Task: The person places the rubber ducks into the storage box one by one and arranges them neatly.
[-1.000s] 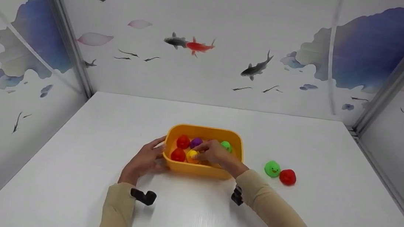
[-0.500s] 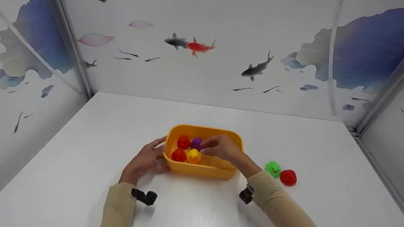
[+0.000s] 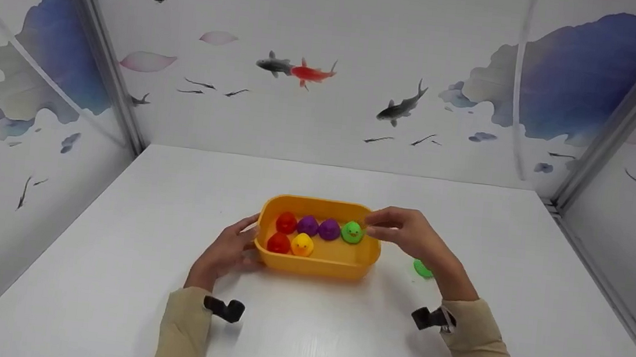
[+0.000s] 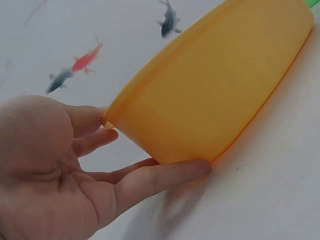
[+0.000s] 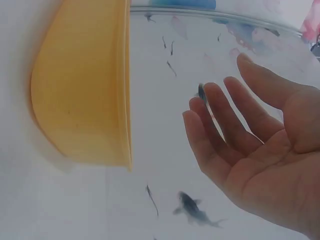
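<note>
A yellow-orange plastic bin (image 3: 309, 267) stands on the white table. My left hand (image 3: 227, 253) touches its left end; in the left wrist view the fairly straight fingers (image 4: 165, 177) lie against the end wall and bottom edge, below the rim. Inside are small toy ducks: a green duck (image 3: 352, 232), a yellow duck (image 3: 303, 245), two purple ducks (image 3: 329, 230) and two red ducks (image 3: 286, 222). My right hand (image 3: 406, 231) hovers by the bin's right rim, fingers loosely bent and holding nothing. In the right wrist view, the palm (image 5: 265, 160) is apart from the bin.
Another green duck (image 3: 422, 268) lies on the table right of the bin, partly hidden by my right forearm. White panels (image 3: 323, 121) printed with fish surround the table (image 3: 292, 327) at the back and sides.
My right hand has drawn back from the bin's interior to its right rim, uncovering the purple and green ducks. The red toy outside is now hidden behind my right arm. My left hand stays put.
</note>
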Demonstrator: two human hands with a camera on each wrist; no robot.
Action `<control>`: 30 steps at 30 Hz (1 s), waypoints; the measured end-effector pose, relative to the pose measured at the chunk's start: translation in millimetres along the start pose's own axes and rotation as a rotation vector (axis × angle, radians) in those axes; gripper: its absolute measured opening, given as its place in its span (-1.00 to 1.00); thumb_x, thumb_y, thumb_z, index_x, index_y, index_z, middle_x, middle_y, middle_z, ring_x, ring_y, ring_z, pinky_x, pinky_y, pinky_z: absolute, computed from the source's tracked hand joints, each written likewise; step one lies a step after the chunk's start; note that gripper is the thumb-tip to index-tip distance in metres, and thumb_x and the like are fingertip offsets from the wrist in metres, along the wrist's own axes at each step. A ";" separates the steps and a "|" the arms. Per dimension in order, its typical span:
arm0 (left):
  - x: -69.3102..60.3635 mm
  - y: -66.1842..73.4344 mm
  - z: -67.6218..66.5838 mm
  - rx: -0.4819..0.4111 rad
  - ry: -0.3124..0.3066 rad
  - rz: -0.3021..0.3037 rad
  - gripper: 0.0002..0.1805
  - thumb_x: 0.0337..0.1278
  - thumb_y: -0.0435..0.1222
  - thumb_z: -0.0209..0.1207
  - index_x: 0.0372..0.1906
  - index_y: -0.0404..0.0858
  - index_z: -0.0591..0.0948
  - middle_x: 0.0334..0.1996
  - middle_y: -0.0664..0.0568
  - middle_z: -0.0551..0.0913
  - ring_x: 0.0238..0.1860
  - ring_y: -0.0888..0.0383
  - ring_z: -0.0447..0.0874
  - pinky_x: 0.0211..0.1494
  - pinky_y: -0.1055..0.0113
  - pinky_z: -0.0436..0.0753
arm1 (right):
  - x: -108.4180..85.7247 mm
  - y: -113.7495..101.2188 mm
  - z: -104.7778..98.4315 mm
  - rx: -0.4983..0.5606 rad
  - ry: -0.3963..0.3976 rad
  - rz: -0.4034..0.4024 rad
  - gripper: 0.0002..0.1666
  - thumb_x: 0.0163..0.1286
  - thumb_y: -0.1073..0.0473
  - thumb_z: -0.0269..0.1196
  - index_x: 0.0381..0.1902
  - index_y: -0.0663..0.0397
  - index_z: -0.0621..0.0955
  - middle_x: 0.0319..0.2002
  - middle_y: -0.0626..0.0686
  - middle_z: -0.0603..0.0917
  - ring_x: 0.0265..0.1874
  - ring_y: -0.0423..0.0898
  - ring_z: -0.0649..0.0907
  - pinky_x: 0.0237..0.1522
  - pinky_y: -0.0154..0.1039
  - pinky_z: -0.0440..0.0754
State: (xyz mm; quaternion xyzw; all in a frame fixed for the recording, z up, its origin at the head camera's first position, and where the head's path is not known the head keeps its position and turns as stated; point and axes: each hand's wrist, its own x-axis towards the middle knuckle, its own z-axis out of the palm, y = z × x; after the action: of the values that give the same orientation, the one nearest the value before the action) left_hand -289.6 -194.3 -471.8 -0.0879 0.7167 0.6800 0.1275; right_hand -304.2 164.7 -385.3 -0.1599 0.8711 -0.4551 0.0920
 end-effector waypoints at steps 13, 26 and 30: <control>-1.3 -3.2 -1.7 0.039 0.001 0.031 -0.43 0.53 -0.06 -0.01 0.54 0.12 0.25 0.46 -0.12 0.39 0.30 -0.12 0.55 0.12 0.06 0.73 | -16.0 52.5 -57.8 -0.032 0.091 -0.033 -0.44 0.38 -0.14 0.31 0.22 0.01 0.60 0.25 0.14 0.62 0.25 0.14 0.59 0.32 0.10 0.57; 0.2 -0.7 -0.6 0.042 0.000 0.024 -0.43 0.52 -0.05 -0.01 0.54 0.14 0.25 0.46 -0.11 0.39 0.30 -0.12 0.55 0.13 0.08 0.73 | -29.7 106.8 -82.7 0.049 0.084 0.013 -0.39 0.40 -0.14 0.28 0.32 -0.03 0.53 0.37 0.16 0.51 0.39 0.20 0.45 0.46 0.39 0.21; 0.0 -0.9 -0.3 0.036 -0.001 0.022 -0.44 0.52 -0.05 0.00 0.53 0.15 0.26 0.45 -0.12 0.40 0.28 -0.11 0.57 0.14 0.07 0.73 | -29.6 120.4 -82.1 0.061 0.049 0.000 -0.40 0.40 -0.07 0.29 0.32 0.00 0.53 0.38 0.17 0.49 0.42 0.22 0.40 0.48 0.39 0.17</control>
State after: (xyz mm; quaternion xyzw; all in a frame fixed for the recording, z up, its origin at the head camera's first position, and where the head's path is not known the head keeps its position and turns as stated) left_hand -289.4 -194.6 -472.6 -0.0774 0.7296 0.6685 0.1216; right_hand -325.2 302.5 -437.1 -0.1457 0.8590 -0.4850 0.0755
